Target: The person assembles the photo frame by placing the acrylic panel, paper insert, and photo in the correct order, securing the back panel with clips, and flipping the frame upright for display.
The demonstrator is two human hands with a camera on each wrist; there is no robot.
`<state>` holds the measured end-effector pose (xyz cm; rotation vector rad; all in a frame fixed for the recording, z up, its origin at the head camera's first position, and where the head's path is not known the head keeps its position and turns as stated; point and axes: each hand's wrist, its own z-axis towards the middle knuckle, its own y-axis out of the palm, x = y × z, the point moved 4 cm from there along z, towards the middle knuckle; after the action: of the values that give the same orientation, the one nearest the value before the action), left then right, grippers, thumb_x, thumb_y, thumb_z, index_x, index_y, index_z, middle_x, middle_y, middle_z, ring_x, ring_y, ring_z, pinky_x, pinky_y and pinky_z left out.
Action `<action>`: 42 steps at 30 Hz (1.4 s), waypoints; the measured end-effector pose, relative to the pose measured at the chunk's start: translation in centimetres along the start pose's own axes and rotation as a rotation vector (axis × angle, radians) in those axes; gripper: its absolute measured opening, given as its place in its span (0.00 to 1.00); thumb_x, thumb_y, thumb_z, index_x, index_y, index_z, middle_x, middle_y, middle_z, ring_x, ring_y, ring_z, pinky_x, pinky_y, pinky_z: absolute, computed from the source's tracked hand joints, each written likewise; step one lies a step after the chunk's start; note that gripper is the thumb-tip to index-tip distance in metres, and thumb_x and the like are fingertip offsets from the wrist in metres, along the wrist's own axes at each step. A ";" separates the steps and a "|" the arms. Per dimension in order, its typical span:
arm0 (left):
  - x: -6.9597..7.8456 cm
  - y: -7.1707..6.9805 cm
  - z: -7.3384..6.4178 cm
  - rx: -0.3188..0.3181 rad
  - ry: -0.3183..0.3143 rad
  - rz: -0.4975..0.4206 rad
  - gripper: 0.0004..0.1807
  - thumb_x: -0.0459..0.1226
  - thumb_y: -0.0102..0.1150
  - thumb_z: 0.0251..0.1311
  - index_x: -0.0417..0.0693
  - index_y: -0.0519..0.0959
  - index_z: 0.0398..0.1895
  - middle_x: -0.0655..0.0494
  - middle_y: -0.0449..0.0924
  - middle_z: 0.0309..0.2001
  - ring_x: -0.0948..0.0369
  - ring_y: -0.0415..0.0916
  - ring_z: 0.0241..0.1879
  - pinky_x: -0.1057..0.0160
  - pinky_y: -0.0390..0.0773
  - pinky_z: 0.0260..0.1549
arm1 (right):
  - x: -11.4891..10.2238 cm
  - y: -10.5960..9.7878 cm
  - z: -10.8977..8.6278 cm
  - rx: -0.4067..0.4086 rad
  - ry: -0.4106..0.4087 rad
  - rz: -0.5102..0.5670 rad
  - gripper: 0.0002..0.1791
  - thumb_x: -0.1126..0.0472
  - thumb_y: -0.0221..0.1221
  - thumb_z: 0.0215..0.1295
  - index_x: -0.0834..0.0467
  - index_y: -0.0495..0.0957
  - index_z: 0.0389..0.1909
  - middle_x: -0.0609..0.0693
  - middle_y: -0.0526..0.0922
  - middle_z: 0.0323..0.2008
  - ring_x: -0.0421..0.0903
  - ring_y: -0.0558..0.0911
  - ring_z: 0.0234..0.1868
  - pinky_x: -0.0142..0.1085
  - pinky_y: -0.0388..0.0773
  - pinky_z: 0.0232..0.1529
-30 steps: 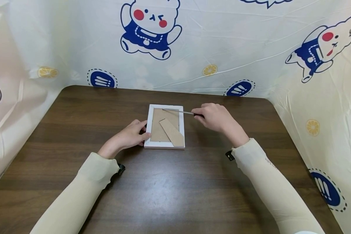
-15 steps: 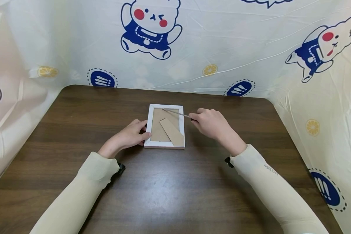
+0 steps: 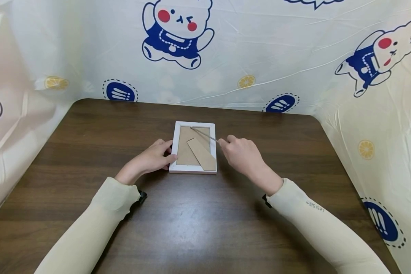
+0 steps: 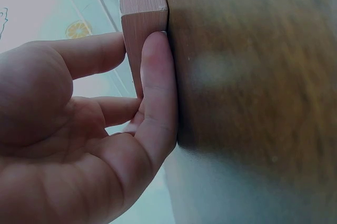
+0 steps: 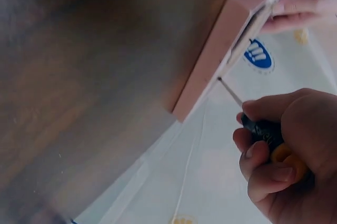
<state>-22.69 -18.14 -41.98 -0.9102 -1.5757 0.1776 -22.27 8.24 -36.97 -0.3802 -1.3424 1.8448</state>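
A white picture frame (image 3: 196,124) lies face down on the table, its brown backing board (image 3: 183,152) and slanted stand leg (image 3: 203,155) showing. At its left edge my left hand (image 3: 152,156) grips it, the thumb on the rim and fingers against the side (image 4: 138,39). My right hand (image 3: 242,154) holds a screwdriver (image 3: 205,134) from the right of the frame. Fingers and thumb wrap its black and yellow handle (image 5: 265,133). The thin shaft slants across the rim, and its tip meets the backing near the top edge. Whether it sits under a tab is too small to tell.
A dark brown wooden table (image 3: 191,228) spreads around the frame. Pale curtains (image 3: 222,57) printed with cartoon bears border it at the back and both sides. Each wrist carries a small black device (image 3: 142,197).
My right hand has moved toward me and slightly left, swinging the screwdriver's handle end down in the view while its tip stays near the same spot. The left hand and frame have stayed put.
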 end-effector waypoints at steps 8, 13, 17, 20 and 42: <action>-0.2 0.0 0.1 -0.003 -0.003 -0.003 0.30 0.35 0.53 0.79 0.33 0.62 0.78 0.34 0.63 0.56 0.51 0.80 0.41 0.59 0.89 0.39 | -1.6 0.8 -1.0 -0.006 0.034 -0.049 0.08 0.76 0.55 0.67 0.62 0.78 0.35 0.54 0.74 0.23 0.51 0.77 0.13 0.42 0.76 0.12; -0.1 0.0 0.1 -0.005 0.000 -0.018 0.31 0.35 0.53 0.79 0.33 0.60 0.80 0.34 0.63 0.56 0.49 0.77 0.45 0.59 0.89 0.39 | -2.2 1.4 -1.6 -0.008 0.043 -0.072 0.08 0.77 0.56 0.67 0.62 0.78 0.38 0.54 0.73 0.24 0.51 0.76 0.14 0.41 0.76 0.12; -0.2 0.0 0.1 -0.006 -0.003 -0.018 0.31 0.35 0.53 0.79 0.32 0.60 0.80 0.34 0.63 0.56 0.49 0.79 0.43 0.59 0.89 0.39 | -2.7 1.7 -2.0 0.004 0.032 -0.116 0.07 0.75 0.57 0.69 0.64 0.80 0.43 0.54 0.73 0.24 0.49 0.74 0.14 0.39 0.76 0.12; -0.1 0.0 0.1 -0.006 -0.002 -0.015 0.31 0.35 0.53 0.79 0.32 0.60 0.80 0.34 0.63 0.56 0.50 0.79 0.42 0.59 0.89 0.39 | -3.1 1.7 -2.2 0.010 0.029 -0.147 0.08 0.73 0.58 0.71 0.65 0.81 0.47 0.54 0.75 0.25 0.48 0.75 0.14 0.38 0.76 0.12; -0.2 0.0 0.0 -0.006 0.000 -0.009 0.32 0.35 0.54 0.79 0.33 0.59 0.80 0.34 0.63 0.56 0.52 0.81 0.38 0.59 0.89 0.39 | -0.9 -0.8 -1.0 0.008 0.121 0.077 0.07 0.64 0.64 0.74 0.61 0.85 0.48 0.54 0.79 0.26 0.49 0.75 0.14 0.42 0.72 0.10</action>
<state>-22.69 -18.28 -42.09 -0.9075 -1.5804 0.1666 -20.75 8.33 -36.85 -0.5380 -1.2532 1.8586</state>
